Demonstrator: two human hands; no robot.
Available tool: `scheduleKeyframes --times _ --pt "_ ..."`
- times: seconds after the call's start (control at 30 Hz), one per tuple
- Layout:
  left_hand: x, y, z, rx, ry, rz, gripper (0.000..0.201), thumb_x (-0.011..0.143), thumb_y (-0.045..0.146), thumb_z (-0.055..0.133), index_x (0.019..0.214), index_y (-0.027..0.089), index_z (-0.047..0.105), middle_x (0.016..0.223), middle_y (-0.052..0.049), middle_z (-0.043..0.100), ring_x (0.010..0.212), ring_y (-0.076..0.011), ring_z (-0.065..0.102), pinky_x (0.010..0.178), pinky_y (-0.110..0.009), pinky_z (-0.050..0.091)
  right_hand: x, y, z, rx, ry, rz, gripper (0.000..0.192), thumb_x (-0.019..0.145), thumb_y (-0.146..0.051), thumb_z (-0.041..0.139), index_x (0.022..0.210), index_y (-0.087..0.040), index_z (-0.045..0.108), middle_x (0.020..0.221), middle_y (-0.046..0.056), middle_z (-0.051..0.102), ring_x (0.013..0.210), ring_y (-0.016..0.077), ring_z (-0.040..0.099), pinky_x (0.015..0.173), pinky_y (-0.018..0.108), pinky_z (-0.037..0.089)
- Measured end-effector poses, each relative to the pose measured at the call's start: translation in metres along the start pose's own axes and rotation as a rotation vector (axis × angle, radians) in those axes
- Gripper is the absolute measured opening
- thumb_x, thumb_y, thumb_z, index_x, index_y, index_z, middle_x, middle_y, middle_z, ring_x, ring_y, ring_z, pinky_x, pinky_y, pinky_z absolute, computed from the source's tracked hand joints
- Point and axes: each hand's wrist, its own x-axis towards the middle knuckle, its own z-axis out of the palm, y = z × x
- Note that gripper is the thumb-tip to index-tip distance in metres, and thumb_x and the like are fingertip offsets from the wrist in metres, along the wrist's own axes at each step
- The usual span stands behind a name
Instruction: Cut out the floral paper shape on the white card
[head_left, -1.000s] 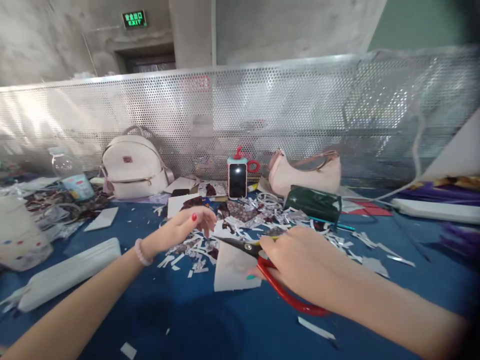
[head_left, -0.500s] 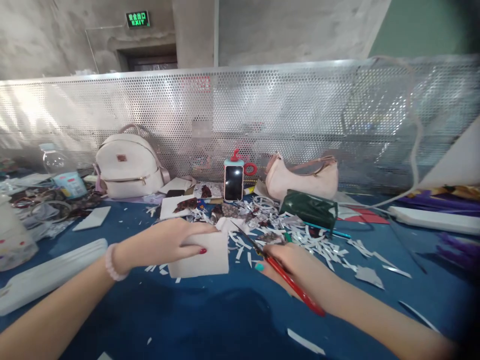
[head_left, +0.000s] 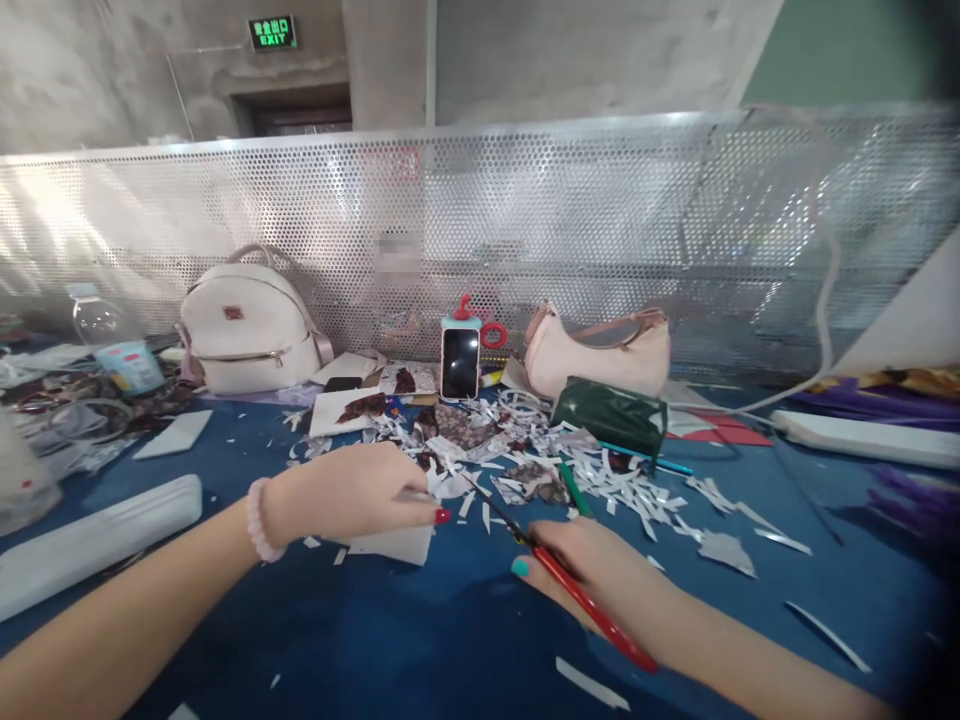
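Note:
A white piece of paper (head_left: pixel 401 545) shows below my left hand (head_left: pixel 345 490), which is closed on it with thumb and fingers pressed together. Part of the sheet is hidden behind the hand. My right hand (head_left: pixel 600 560) grips red-handled scissors (head_left: pixel 589 605). Their dark blades point up and left, apart from the paper. Cut white paper strips (head_left: pixel 626 490) lie scattered beyond both hands on the blue tabletop (head_left: pixel 420 640). A patterned dark scrap (head_left: pixel 536 482) lies among them.
A phone (head_left: pixel 460 363) stands upright at the back centre, between a white backpack (head_left: pixel 247 330) and a pink handbag (head_left: pixel 592 360). A dark green pouch (head_left: pixel 611 412) lies before the handbag. A long white case (head_left: pixel 105 535) is at left. A perforated metal panel (head_left: pixel 600 220) rises behind.
My left hand has turned and moved slightly right, bringing the paper lower and covering more of it. The scissors and my right hand have shifted slightly down. The view has moved a little.

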Motion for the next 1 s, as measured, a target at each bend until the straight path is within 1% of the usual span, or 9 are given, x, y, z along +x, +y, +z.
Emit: scheduleKeyframes --times 0.03,0.1,0.27,0.37,0.47,0.57,0.67,0.8,1.0 --pt "0.002 0.0 0.003 -0.011 0.019 -0.002 0.037 0.086 0.034 0.038 0.054 0.016 0.039 0.051 0.003 0.038 0.046 -0.0093 0.032 0.047 -0.026 0.021 -0.001 -0.001 0.0 0.008 -0.006 -0.002 0.033 0.084 -0.044 0.042 0.067 -0.018 0.049 0.055 0.004 0.055 0.047 0.0142 0.051 0.045 0.022 0.022" --pt "0.005 0.0 0.009 -0.048 0.068 -0.004 0.031 0.083 0.026 0.04 0.054 0.016 0.038 0.051 0.003 0.037 0.047 -0.009 0.03 0.048 -0.026 0.021 -0.001 -0.002 0.001 0.015 -0.012 -0.008 0.032 0.084 -0.044 0.042 0.066 -0.018 0.049 0.054 0.003 0.054 0.047 0.0138 0.05 0.044 0.022 0.022" --pt "0.009 -0.007 0.017 -0.335 0.112 -0.001 0.023 0.081 0.021 0.042 0.063 0.015 0.055 0.062 0.002 0.053 0.055 -0.0093 0.042 0.051 -0.023 0.028 -0.002 -0.001 0.003 -0.014 0.008 -0.041 0.033 0.085 -0.044 0.042 0.068 -0.017 0.049 0.056 0.003 0.055 0.049 0.0144 0.052 0.045 0.023 0.024" --pt "0.011 -0.012 0.017 -0.437 0.166 -0.021 0.025 0.083 0.024 0.043 0.068 0.015 0.061 0.065 0.001 0.057 0.058 -0.0103 0.047 0.053 -0.022 0.032 -0.002 0.001 0.001 -0.051 0.004 -0.049 0.032 0.086 -0.043 0.041 0.069 -0.017 0.051 0.056 0.003 0.056 0.048 0.0149 0.052 0.044 0.022 0.024" --pt "0.011 -0.014 0.016 -0.451 0.241 0.001 0.023 0.083 0.029 0.048 0.072 0.016 0.064 0.077 -0.002 0.061 0.069 -0.013 0.053 0.062 -0.024 0.039 -0.004 -0.001 -0.003 -0.087 -0.024 -0.058 0.033 0.085 -0.044 0.042 0.069 -0.017 0.053 0.055 0.003 0.056 0.045 0.0147 0.051 0.042 0.022 0.023" --pt "0.01 -0.014 0.015 -0.45 0.3 -0.026 0.016 0.08 0.025 0.053 0.08 0.018 0.067 0.086 -0.003 0.064 0.077 -0.0149 0.056 0.069 -0.026 0.042 -0.004 -0.006 -0.009 -0.154 -0.022 -0.075 0.034 0.082 -0.048 0.047 0.067 -0.018 0.054 0.054 0.003 0.056 0.046 0.0158 0.051 0.042 0.022 0.022" --pt "0.009 -0.013 0.015 -0.489 0.316 -0.065 0.015 0.077 0.023 0.056 0.085 0.018 0.067 0.086 -0.003 0.066 0.075 -0.0149 0.058 0.066 -0.026 0.043 -0.004 -0.012 -0.015 -0.234 0.009 -0.086 0.036 0.081 -0.051 0.048 0.068 -0.018 0.054 0.054 0.004 0.057 0.047 0.0174 0.053 0.042 0.022 0.02" --pt "0.009 -0.014 0.015 -0.533 0.316 -0.095 0.013 0.075 0.023 0.058 0.081 0.016 0.067 0.08 -0.002 0.066 0.068 -0.0136 0.057 0.062 -0.025 0.042 0.002 -0.016 -0.023 -0.327 0.048 -0.087 0.046 0.08 -0.06 0.043 0.069 -0.018 0.055 0.048 0.003 0.055 0.044 0.0191 0.053 0.04 0.024 0.019" --pt "0.013 -0.015 0.02 -0.56 0.343 -0.05 0.024 0.079 0.036 0.055 0.077 0.015 0.066 0.076 -0.003 0.065 0.066 -0.0128 0.054 0.059 -0.025 0.041 0.012 -0.024 -0.036 -0.42 0.06 -0.088 0.046 0.078 -0.061 0.047 0.066 -0.018 0.059 0.051 0.005 0.058 0.046 0.0197 0.057 0.041 0.024 0.026"
